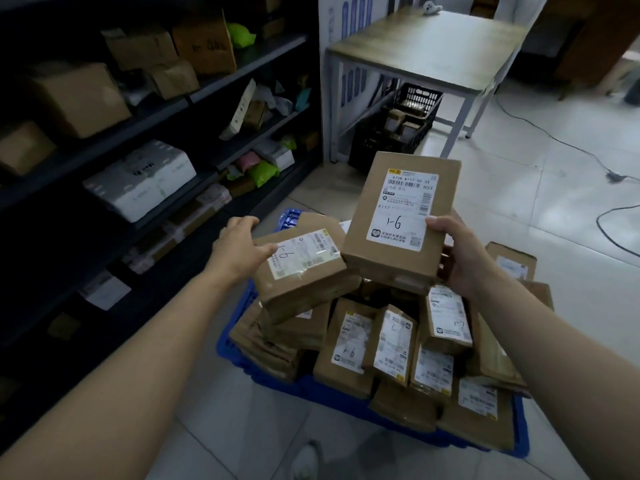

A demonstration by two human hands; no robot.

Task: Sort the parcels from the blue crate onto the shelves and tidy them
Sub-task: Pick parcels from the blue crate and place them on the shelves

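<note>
Above the blue crate (343, 398), right hand (460, 258) pinches the raised 1-6 parcel (398, 216), thumb on label; left hand (239, 247) fingers (242, 221) curl round the lower 1-6 parcel (301, 271). Risk: shallow edge grips, either box could slip mid-swing to the shelves (138, 133)

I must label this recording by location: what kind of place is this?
Probably a parcel sorting or pickup room. Dark shelves hold boxes and mailer bags, a blue crate is heaped with labelled parcels, and the right hand holds a box hand-marked "1-6".
</note>
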